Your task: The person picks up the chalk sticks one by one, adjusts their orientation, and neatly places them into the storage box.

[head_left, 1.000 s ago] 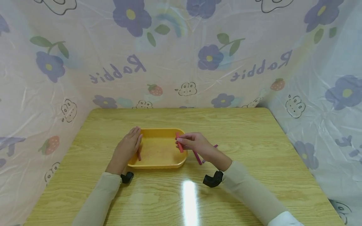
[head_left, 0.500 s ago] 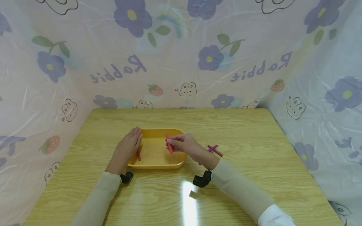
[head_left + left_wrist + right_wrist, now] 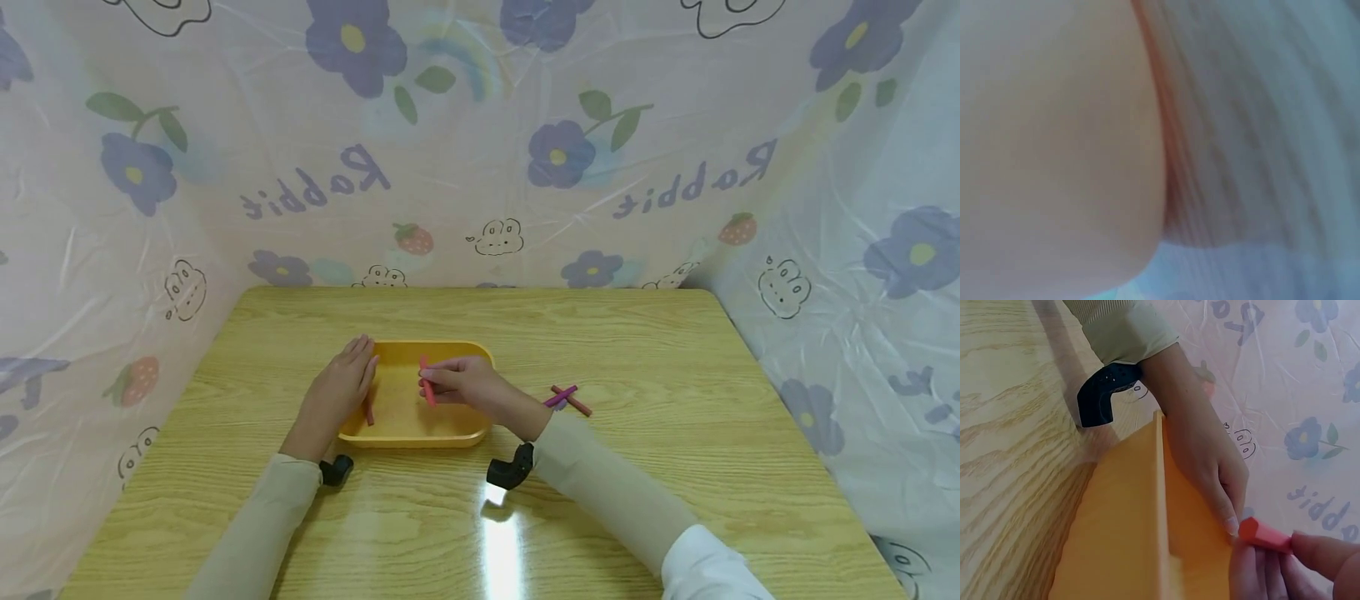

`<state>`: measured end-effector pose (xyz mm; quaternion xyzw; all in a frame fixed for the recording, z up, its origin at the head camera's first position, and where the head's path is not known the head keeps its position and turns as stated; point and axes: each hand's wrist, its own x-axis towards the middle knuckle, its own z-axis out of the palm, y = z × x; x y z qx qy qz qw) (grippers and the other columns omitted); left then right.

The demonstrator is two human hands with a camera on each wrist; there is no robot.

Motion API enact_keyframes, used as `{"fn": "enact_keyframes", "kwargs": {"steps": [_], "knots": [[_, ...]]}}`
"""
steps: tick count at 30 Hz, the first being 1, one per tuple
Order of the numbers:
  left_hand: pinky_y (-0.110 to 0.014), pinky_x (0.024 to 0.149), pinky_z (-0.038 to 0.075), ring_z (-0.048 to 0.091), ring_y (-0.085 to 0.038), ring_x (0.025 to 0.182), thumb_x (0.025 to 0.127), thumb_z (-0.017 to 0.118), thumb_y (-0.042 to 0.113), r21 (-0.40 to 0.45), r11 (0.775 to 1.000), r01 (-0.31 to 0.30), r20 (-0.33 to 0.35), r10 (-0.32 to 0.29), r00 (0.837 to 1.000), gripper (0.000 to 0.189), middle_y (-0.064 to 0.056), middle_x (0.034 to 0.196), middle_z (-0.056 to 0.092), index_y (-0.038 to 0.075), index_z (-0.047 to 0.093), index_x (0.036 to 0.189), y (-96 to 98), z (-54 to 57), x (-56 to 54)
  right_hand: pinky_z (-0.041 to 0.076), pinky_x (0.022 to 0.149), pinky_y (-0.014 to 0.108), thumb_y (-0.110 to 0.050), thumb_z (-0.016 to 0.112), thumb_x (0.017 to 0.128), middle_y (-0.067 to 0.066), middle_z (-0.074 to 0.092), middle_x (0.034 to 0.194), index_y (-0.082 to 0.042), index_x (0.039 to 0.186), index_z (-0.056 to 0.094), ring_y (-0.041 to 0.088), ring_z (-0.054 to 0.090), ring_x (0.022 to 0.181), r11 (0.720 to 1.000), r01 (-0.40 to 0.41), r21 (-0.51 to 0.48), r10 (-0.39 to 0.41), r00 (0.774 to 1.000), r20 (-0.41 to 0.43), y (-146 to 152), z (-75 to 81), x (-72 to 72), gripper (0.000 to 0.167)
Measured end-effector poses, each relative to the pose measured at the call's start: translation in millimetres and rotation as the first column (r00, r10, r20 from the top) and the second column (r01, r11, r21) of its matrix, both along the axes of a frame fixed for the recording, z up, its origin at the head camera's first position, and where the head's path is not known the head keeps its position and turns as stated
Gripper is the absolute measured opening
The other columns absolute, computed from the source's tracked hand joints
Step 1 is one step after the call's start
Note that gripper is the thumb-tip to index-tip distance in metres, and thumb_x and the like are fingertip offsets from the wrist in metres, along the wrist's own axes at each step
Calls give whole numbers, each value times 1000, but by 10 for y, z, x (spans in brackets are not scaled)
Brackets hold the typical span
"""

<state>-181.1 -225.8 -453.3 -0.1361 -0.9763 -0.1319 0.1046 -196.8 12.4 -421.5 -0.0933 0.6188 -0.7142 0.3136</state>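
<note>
My right hand [image 3: 468, 385] pinches a red crayon [image 3: 427, 383] between thumb and fingers, over the yellow tray [image 3: 427, 442]. In the right wrist view the crayon [image 3: 1263, 535] shows a six-sided end. My left hand [image 3: 337, 396] lies with straight fingers along the tray's left rim. Beside it, a dark red crayon [image 3: 369, 412] lies inside the tray, its upper part hidden by that hand. The left wrist view holds only blurred, close skin and pale fabric.
Right of the tray, a purple crayon [image 3: 561, 395] and a brownish-red crayon [image 3: 577, 403] lie crossed on the wooden table [image 3: 675, 467], partly behind the right forearm. A patterned curtain [image 3: 465, 167] stands behind and at both sides.
My right hand has carried the red crayon leftward, from the tray's right rim to over its middle. The crossed crayons have come into view behind it. My left hand has stayed put.
</note>
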Motion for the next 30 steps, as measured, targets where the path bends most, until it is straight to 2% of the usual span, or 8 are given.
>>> {"fn": "enact_keyframes", "kwargs": {"steps": [8, 10, 15, 19, 24, 30], "knots": [[-47, 106, 30, 31, -32, 133, 101, 42, 26, 7, 1000, 16, -16, -16, 1000, 49, -20, 142, 37, -6, 39, 138, -10, -18, -11, 55, 78, 35, -15, 62, 91, 23, 65, 103, 10, 109, 64, 22, 67, 87, 1000, 1, 17, -2, 999, 52, -170, -30, -35, 31], [-48, 106, 30, 32, -32, 133, 100, 43, 26, 9, 1000, 13, -13, -13, 1000, 49, -20, 142, 37, -5, 39, 138, -7, -16, -9, 55, 79, 35, -15, 61, 91, 26, 63, 108, 12, 111, 62, 24, 67, 89, 1000, -1, 12, 0, 998, 69, -205, -42, -50, 33], [-48, 106, 30, 31, -32, 133, 100, 43, 26, 5, 1000, 1, 0, -1, 1000, 49, -19, 143, 36, -4, 39, 139, 0, -5, -3, 54, 80, 33, -15, 60, 91, 30, 55, 120, 14, 118, 56, 29, 64, 99, 1000, 9, -19, -6, 989, 150, -294, -47, -81, 40], [-48, 107, 29, 30, -32, 134, 101, 42, 26, 3, 1000, 5, 15, -5, 1000, 48, -20, 143, 36, -5, 39, 139, 2, 0, -11, 54, 80, 33, -14, 61, 91, 30, 54, 122, 14, 120, 55, 27, 66, 94, 999, 29, -21, -25, 980, 198, -370, -63, -114, 40], [-47, 107, 28, 29, -32, 134, 101, 41, 26, 3, 1000, -1, 18, 1, 1000, 49, -19, 143, 36, -4, 38, 139, 0, 7, -14, 54, 80, 33, -12, 62, 90, 29, 55, 120, 14, 119, 56, 23, 68, 86, 998, 59, 5, -59, 972, 226, -456, -101, -166, 39], [-48, 106, 30, 31, -32, 133, 101, 42, 25, 2, 1000, -6, 14, 6, 1000, 48, -19, 143, 36, -4, 39, 139, -1, 17, -12, 54, 78, 34, -11, 62, 90, 23, 65, 104, 12, 115, 60, 23, 68, 82, 996, 69, 55, -80, 970, 228, -548, -196, -201, 35]]}}
